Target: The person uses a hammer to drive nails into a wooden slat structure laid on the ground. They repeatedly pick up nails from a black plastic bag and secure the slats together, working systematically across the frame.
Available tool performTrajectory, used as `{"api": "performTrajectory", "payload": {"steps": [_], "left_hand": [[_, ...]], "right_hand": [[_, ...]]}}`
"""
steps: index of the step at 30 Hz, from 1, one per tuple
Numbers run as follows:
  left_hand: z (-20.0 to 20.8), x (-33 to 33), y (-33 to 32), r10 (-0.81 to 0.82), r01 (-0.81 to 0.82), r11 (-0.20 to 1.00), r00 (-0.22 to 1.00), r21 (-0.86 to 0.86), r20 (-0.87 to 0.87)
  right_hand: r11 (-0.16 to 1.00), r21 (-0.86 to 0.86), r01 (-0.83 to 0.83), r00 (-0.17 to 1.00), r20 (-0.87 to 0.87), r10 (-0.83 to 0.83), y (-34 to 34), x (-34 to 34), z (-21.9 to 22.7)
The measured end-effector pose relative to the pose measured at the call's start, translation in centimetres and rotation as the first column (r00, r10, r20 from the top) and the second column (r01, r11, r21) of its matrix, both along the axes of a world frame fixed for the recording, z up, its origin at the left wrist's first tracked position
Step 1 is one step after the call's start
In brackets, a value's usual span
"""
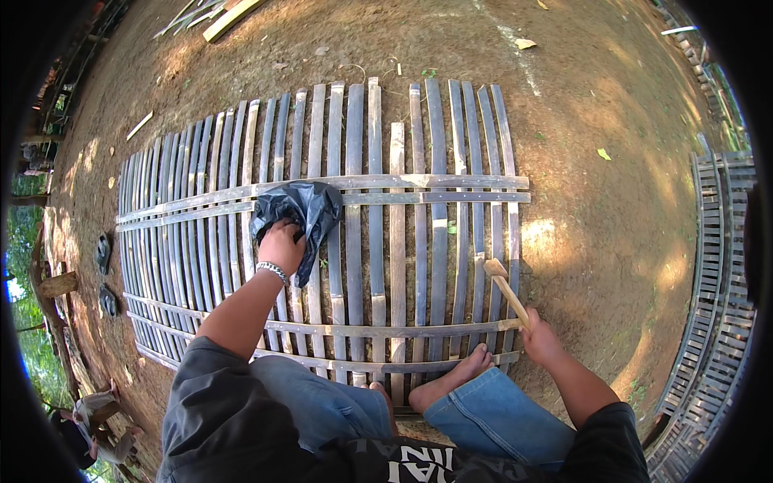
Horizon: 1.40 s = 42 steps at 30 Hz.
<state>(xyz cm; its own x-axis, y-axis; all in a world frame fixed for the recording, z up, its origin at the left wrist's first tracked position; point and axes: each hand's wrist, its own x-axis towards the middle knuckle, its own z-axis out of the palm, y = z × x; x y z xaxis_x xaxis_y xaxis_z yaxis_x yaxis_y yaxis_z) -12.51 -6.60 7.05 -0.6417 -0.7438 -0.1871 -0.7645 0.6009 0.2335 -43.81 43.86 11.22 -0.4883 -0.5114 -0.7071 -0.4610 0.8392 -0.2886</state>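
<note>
A crumpled black plastic bag lies on a panel of upright bamboo slats, over its upper pair of cross strips. My left hand, with a chain bracelet at the wrist, is at the bag's mouth; its fingers curl into the dark folds, and their tips are hidden. At the panel's right edge, my right hand is closed around the handle of a wooden-handled hammer. The hammer's head points up and left, above the rightmost slats. My bare feet rest at the panel's near edge.
A second slatted panel is at the far right. Bamboo pieces lie on the dirt ground at the top. A pair of dark sandals sits left of the panel, and another person is at the lower left.
</note>
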Motion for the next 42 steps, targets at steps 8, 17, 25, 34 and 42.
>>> {"api": "performTrajectory", "payload": {"steps": [8, 17, 25, 34, 42], "left_hand": [[0.5, -2.0, -0.5, 0.17, -0.183, 0.981, 0.972, 0.069, 0.16], [-1.2, -1.8, -2.4, 0.294, -0.291, 0.956, 0.95, -0.044, 0.107], [-1.2, -1.5, -2.1, 0.312, -0.31, 0.95, 0.946, -0.032, 0.088], [-1.4, -0.7, -3.3, 0.329, -0.33, 0.943, 0.944, 0.041, 0.035], [-3.3, 0.8, -4.4, 0.284, -0.286, 0.958, 0.956, 0.025, 0.069]], "right_hand": [[1.0, 0.002, 0.015, 1.0, 0.018, -0.015, -0.6, -0.1, 0.9], [1.0, -0.022, -0.009, 1.0, 0.0, 0.009, -0.6, -0.2, 0.5], [0.998, -0.058, 0.012, 1.0, -0.003, -0.012, -1.1, 0.1, 1.2], [0.982, -0.184, 0.041, 0.998, -0.03, -0.047, -1.6, 1.5, 1.2], [0.72, -0.69, 0.072, 0.979, -0.089, -0.183, -19.8, 3.8, 0.0]]}}
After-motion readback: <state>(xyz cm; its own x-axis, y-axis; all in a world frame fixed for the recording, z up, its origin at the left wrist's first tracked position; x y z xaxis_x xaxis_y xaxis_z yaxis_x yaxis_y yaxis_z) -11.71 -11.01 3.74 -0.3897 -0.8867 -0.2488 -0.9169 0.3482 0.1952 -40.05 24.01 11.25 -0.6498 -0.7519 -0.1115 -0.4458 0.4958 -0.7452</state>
